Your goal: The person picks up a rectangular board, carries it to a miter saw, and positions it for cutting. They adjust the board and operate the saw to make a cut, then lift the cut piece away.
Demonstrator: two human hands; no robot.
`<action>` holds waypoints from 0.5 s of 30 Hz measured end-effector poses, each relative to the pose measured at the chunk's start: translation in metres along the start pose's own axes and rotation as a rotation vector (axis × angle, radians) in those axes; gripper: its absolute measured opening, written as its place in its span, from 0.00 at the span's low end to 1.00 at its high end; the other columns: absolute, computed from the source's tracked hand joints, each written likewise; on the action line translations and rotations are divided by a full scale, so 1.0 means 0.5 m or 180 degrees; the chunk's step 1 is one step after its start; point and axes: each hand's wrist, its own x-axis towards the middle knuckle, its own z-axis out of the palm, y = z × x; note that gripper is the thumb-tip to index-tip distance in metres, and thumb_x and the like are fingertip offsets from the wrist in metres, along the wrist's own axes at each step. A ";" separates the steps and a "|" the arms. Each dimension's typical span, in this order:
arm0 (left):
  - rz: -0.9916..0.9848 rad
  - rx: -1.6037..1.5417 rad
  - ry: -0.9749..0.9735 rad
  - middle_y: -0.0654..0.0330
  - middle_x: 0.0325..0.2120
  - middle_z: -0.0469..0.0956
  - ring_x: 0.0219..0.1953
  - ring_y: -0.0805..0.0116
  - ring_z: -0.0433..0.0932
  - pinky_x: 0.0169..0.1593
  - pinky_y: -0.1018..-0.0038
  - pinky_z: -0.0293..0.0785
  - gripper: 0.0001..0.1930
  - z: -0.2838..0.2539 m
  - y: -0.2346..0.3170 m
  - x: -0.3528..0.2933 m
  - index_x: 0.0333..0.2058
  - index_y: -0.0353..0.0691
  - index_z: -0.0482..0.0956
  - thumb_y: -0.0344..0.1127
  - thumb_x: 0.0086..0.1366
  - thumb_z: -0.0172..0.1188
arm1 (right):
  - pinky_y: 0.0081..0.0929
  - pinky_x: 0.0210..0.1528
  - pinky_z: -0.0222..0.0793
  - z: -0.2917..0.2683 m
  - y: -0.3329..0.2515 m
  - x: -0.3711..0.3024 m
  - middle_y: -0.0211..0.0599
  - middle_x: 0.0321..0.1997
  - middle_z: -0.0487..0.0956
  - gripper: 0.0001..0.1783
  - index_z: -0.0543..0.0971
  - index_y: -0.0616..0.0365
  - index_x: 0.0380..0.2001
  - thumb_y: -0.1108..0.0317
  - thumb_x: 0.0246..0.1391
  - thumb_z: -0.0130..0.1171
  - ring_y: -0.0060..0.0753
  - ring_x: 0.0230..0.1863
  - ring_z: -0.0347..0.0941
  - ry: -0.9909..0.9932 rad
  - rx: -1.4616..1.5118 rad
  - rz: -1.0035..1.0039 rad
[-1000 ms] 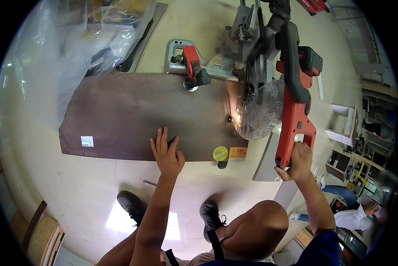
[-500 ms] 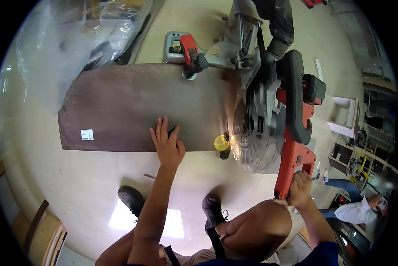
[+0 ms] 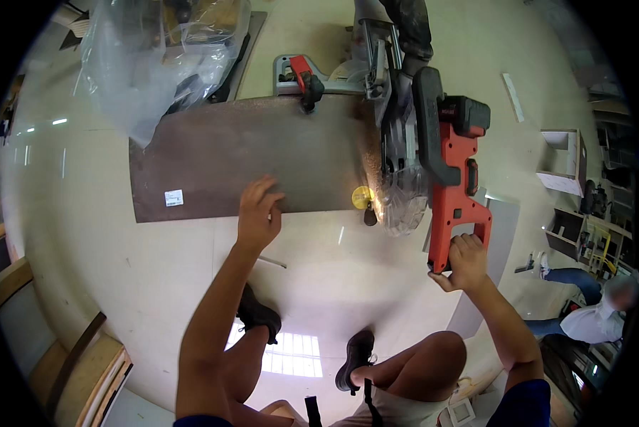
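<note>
My right hand [image 3: 469,262] is wrapped around the looped rear handle of a red and black cordless mitre saw [image 3: 451,171]. Its clear blade guard [image 3: 405,210] covers the right end of a wide dark brown board [image 3: 248,149]. Orange sparks [image 3: 377,203] glow beside the guard, and the blade's exact contact with the board is hidden. A small yellow disc [image 3: 363,196] with a black knob sits at the board's near edge. My left hand [image 3: 259,213], fingers loosely bent and holding nothing, is at the board's near edge, left of the saw; whether it presses down I cannot tell.
A red-levered clamp part [image 3: 305,78] stands at the board's far edge. Clear plastic sheeting [image 3: 127,64] covers things at far left. A grey panel [image 3: 493,249] lies under the saw's right side. Wooden pieces [image 3: 92,370] stand lower left; another person [image 3: 593,320] is at right.
My left hand has drawn back toward the board's near edge, its fingers less spread. The whole view has shifted. My right hand keeps its hold on the saw handle, and sparks still show.
</note>
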 end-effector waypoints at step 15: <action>-0.0021 0.1481 -0.1249 0.49 0.67 0.57 0.70 0.53 0.54 0.69 0.52 0.55 0.25 0.036 -0.050 -0.070 0.56 0.42 0.73 0.44 0.62 0.62 | 0.38 0.27 0.59 0.012 -0.011 0.003 0.39 0.23 0.67 0.30 0.70 0.58 0.25 0.40 0.42 0.63 0.43 0.22 0.64 0.0403 -0.0126 -0.0106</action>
